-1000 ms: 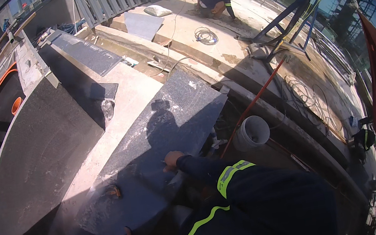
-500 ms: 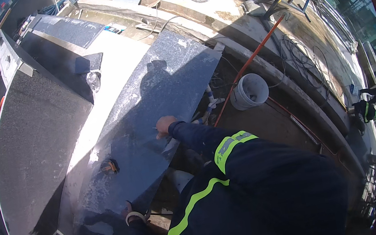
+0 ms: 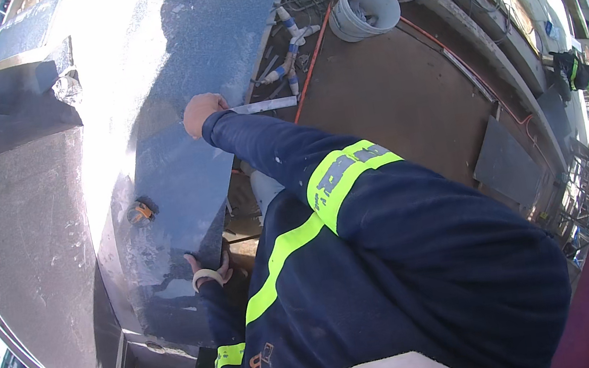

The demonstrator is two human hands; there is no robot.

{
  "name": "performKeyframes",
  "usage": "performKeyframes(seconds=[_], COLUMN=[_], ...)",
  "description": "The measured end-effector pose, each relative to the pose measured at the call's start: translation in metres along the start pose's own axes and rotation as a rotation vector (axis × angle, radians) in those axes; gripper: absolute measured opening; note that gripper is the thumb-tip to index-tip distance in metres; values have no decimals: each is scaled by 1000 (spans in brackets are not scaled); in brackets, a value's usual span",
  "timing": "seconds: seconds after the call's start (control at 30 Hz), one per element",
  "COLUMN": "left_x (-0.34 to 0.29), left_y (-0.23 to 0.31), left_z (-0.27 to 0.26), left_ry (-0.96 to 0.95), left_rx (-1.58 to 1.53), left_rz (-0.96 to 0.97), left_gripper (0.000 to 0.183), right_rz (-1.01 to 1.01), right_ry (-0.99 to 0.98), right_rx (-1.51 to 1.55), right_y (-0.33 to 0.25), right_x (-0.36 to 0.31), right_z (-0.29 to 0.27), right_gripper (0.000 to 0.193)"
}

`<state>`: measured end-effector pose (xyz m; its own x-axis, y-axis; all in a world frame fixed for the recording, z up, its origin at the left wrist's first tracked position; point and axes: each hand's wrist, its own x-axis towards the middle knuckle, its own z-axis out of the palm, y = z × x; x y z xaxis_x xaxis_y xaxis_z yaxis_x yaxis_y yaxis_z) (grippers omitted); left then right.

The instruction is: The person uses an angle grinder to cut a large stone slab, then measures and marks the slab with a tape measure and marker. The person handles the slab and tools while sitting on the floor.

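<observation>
The right hand [image 3: 202, 114] was curled into a loose fist, pressed on the dark speckled stone slab [image 3: 179, 178] beside a flat metal ruler [image 3: 264, 105] at the slab's edge. The left hand [image 3: 206, 271], a ring of white tape [image 3: 206, 277] round it, gripped the slab's near corner. A small orange object [image 3: 137, 213] sat on the slab. Beyond lay white tubes [image 3: 286, 48], an orange cable [image 3: 318, 36] and a white bucket [image 3: 364, 10].
</observation>
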<state>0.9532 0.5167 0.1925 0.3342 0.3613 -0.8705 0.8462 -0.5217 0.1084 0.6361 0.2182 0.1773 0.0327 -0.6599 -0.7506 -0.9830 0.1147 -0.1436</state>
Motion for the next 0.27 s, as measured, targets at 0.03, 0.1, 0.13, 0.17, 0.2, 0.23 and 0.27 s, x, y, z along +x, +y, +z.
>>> performKeyframes(seconds=[0.03,0.1,0.13,0.17,0.2,0.23,0.27], left_x=[4,11,20,29,38,35,31], left_y=[0,-7,-3,1,5,4,4], left_z=[0,-1,-5,-9,-12,-6,-2], left_ry=[-7,-95,-83,-72,-59,-38,-39], left_rx=[0,33,9,-13,-34,-1,13], left_rz=[22,84,69,57,46,88,93], left_gripper=[147,152,154,155,156,157,157], right_rz=[-5,-9,-8,-9,-12,3,15], right_ry=[31,100,120,142,164,189,215], right_rx=[5,3,23,44,62,128,192], right_y=[1,4,2,0,0,3,7], right_x=[-4,-10,-14,-17,-19,-15,-11], right_z=[2,4,2,2,1,3,6], right_gripper=[30,24,23,21,20,21,23])
